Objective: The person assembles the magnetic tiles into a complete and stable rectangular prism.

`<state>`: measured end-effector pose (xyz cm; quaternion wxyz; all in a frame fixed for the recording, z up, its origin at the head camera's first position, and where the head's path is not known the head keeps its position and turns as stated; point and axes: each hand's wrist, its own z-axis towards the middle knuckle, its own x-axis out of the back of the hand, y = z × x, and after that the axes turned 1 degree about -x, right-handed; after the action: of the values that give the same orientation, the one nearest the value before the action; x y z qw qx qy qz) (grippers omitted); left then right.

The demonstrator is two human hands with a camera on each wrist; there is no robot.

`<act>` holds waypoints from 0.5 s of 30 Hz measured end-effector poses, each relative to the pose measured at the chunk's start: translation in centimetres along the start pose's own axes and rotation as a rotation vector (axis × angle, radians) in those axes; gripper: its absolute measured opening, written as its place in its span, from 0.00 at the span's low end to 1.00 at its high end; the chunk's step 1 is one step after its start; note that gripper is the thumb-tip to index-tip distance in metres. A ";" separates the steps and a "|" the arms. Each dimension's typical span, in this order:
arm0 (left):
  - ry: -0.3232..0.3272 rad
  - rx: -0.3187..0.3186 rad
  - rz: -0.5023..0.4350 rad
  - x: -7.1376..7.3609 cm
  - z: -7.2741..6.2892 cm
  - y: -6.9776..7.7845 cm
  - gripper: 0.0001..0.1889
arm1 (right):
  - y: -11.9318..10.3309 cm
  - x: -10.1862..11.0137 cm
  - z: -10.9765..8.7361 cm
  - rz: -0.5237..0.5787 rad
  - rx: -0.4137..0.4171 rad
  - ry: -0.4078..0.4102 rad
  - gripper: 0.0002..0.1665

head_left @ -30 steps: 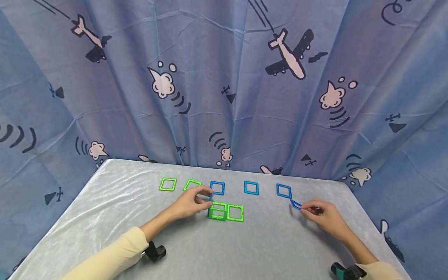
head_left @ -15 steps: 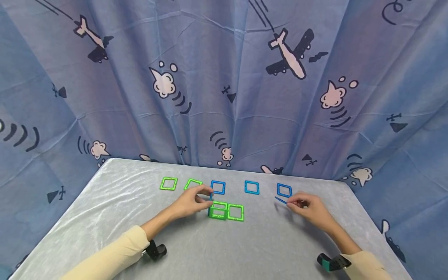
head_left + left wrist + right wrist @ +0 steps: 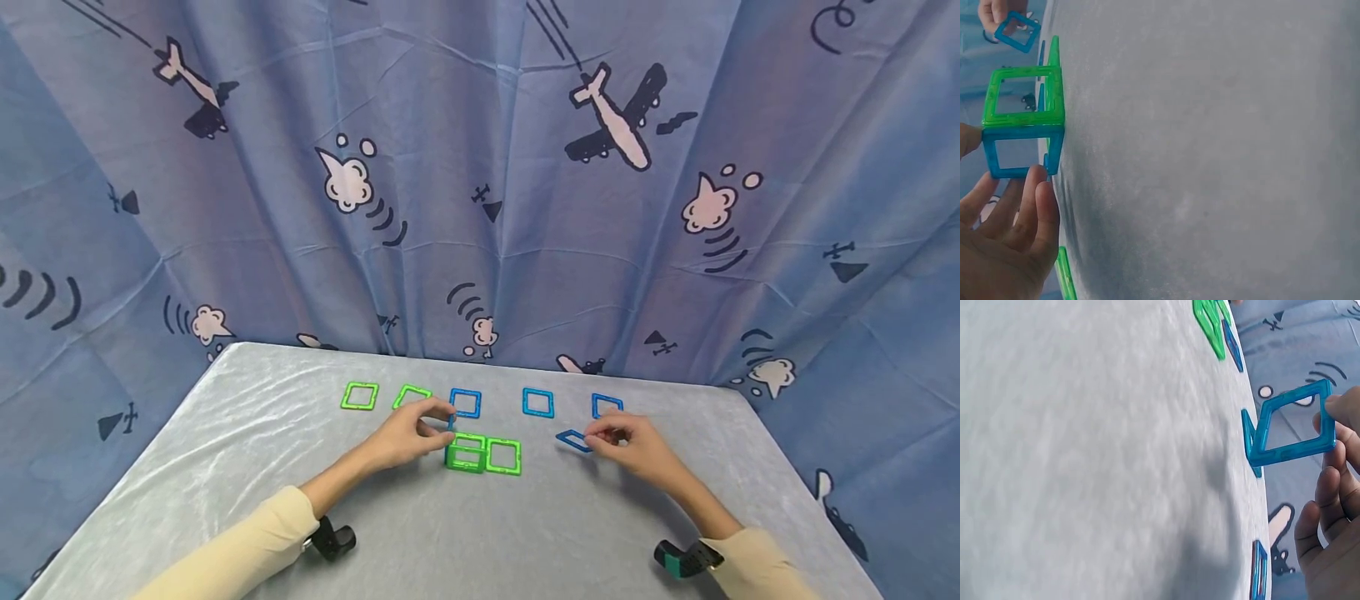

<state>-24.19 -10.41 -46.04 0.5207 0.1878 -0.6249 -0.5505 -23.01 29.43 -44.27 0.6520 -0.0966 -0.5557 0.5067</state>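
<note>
The right hand (image 3: 636, 446) pinches a blue square frame (image 3: 1294, 451) along one edge, thumb against fingers, and holds it tilted above the bench (image 3: 450, 542). The frame looks about as long as it is wide, so no long axis stands out; its free edge points away from the fingers, leftward toward the cluster of joined squares. That cluster lies to the left of the right hand and well apart from it, with the flat green square (image 3: 519, 457) between the upright pieces and the held frame. The left hand (image 3: 401, 435) is much the nearer of the two: it is at the cluster's left side, thumb and fingertips gripping the blue side square (image 3: 1022, 132) of the cluster at its edges. The green front square (image 3: 1022, 117) stands upright and meets that blue one at a corner, while the flat green square lies on the bench and appears to touch the cluster's right side. Behind, toward the curtain (image 3: 480, 83), a row of loose squares includes the middle blue square (image 3: 538, 416), lying farther back than the cluster.
</note>
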 end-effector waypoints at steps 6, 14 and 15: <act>0.001 -0.015 -0.002 0.1 -0.1 0.0 0.20 | -0.2 -1.0 0.7 0.064 0.036 -0.026 0.06; -0.008 -0.026 -0.006 0.1 0.0 0.0 0.20 | -0.4 -2.1 1.2 0.090 0.099 -0.024 0.08; -0.009 -0.028 -0.008 0.1 0.0 0.0 0.20 | -0.5 -2.2 1.3 0.092 0.098 -0.025 0.09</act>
<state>-24.24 -10.51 -46.02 0.5183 0.1806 -0.6189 -0.5619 -23.50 26.94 -44.86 0.6252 -0.0837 -0.5332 0.5637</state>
